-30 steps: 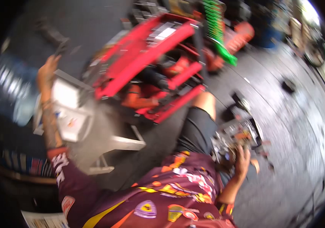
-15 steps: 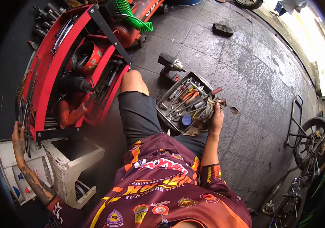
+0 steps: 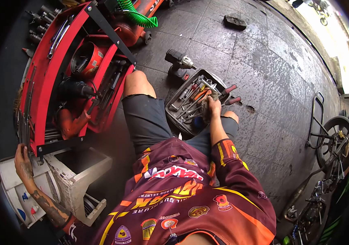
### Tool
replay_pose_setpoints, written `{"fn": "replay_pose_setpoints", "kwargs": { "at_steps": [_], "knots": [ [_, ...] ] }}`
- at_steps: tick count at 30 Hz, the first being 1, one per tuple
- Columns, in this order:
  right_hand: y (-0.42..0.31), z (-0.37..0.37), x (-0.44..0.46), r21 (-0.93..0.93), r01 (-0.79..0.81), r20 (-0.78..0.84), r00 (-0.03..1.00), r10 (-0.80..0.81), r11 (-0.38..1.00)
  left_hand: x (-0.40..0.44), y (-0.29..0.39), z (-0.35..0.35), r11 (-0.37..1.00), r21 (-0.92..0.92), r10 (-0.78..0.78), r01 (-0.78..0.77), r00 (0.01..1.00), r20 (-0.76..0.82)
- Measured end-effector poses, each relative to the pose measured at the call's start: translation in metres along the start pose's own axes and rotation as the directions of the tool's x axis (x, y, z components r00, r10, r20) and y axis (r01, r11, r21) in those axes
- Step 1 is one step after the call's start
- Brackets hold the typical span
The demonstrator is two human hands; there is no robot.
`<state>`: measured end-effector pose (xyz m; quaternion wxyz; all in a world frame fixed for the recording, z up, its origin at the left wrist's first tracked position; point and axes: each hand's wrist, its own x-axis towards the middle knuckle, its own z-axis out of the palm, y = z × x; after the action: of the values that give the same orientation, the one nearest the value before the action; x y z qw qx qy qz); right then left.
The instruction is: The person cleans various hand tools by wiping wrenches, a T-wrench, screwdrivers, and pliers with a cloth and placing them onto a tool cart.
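Observation:
My right hand (image 3: 214, 108) is closed on a crumpled, dirty rag (image 3: 209, 98) over the near right part of a dark tool tray (image 3: 174, 119). Wrenches, screwdrivers and an orange-handled tool lie in the tray. Two red-handled tools (image 3: 231, 94) stick out past its right side, and a blue round cap (image 3: 199, 122) is partly hidden by my forearm. At far left, my left hand (image 3: 22, 161) is raised against the lower end of a red tool cart (image 3: 44, 110), near thin rods hanging there. Its fingers point upward and appear open; whether they touch the rods is unclear.
An impact wrench (image 3: 178, 63) sits beyond the tray. A green coiled hose (image 3: 141, 18) hangs by a red compressor (image 3: 129, 32). A dark block (image 3: 234, 22) lies on the tiled floor. A wheel (image 3: 337, 143) and motorcycle parts are at right; a whitish stand (image 3: 74, 175) is at left.
My right hand has moved left and inward from the tray's right edge, carrying the rag over the tools. The left hand has slid slightly down along the cart's end.

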<state>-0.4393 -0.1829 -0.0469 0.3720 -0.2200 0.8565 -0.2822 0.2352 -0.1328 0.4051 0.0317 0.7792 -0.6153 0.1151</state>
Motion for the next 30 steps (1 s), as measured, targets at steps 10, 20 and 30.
{"fn": "replay_pose_setpoints", "kwargs": {
  "at_steps": [10,20,30],
  "knots": [
    [-0.002,0.053,-0.041,-0.123,0.128,0.236,0.967,-0.096,0.984,-0.065,0.124,0.01,0.8,-0.506,0.194,-0.322,0.937,-0.289],
    [-0.02,0.061,-0.085,-0.476,0.444,0.614,0.786,-0.075,0.759,-0.129,0.258,0.092,0.529,-0.844,0.508,-0.092,0.831,0.227],
    [0.012,0.095,-0.059,-0.596,0.771,0.613,0.616,-0.495,0.223,-0.151,0.251,0.112,0.538,-0.835,0.42,0.113,0.823,0.382]
  ]
}}
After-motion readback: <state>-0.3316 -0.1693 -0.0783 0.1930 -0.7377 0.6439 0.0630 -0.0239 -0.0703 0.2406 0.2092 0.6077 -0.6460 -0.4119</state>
